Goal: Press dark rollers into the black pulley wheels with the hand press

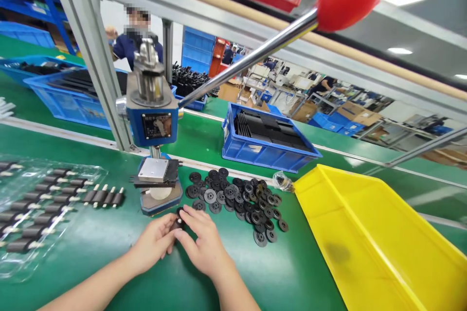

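Note:
Just in front of the press base, my two hands meet over a small black roller [176, 225] with a white shaft end. My left hand [155, 242] is closed around the roller. My right hand [205, 242] pinches at its upper end, where a dark rim [180, 211] like one of the black discs shows; the fingers hide most of it. Loose black discs [237, 197] lie in a spread pile to the right of the hands. Behind the hands stands a blue hand press [151, 129], with a metal block [153, 170] on a black plate under its ram.
Several similar rollers [104, 197] lie on the left, most in a clear plastic tray [69, 238]. The press's red-knobbed lever [255, 56] reaches up right. A yellow bin [365, 233] stands right, a blue crate [270, 155] behind. Beyond the frame sits a person [126, 51].

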Demonstrator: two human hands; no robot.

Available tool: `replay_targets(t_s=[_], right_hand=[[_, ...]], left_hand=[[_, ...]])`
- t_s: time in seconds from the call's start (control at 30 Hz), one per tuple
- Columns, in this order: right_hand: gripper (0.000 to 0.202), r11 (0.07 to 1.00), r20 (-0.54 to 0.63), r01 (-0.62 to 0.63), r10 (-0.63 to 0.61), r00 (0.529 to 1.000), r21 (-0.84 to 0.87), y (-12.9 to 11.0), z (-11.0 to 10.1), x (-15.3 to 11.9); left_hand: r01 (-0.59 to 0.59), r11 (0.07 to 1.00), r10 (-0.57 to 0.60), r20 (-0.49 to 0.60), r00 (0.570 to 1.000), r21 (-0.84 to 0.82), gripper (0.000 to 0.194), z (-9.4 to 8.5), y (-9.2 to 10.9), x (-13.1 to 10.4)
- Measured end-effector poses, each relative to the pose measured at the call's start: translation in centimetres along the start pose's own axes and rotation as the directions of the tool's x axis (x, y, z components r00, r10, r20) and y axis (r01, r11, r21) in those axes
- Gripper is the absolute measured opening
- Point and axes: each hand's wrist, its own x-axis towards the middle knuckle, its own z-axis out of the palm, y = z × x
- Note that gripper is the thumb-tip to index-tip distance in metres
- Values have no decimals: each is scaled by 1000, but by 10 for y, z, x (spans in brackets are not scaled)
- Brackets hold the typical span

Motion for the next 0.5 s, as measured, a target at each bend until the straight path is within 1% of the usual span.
replay_targets(t_s=[0.13, 0.27, 0.37, 0.43, 0.5], right_hand=[[46, 999, 3, -4, 4, 1000, 33, 2, -3, 0], [47, 1000, 5, -20, 20, 1000, 7, 0, -4, -3], [51, 1000, 30, -11, 12, 999, -25, -5, 2, -6], [53, 996, -3, 21, -21, 1000, -92, -6, 9, -6], [50, 982, -70, 51, -65, 995, -180, -2, 12, -4]], left_hand=[[-2, 1000, 2, -19, 1000, 28, 39, 2, 0, 1], [-21, 999, 20, 10, 1000, 43, 39, 3, 0, 2], [-14, 999, 15, -36, 999, 29, 39, 6, -4, 4], [-15, 1000, 16, -80, 997, 14, 41, 8, -7, 6], [-36, 999, 36, -84, 996, 6, 40, 9, -8, 7]])
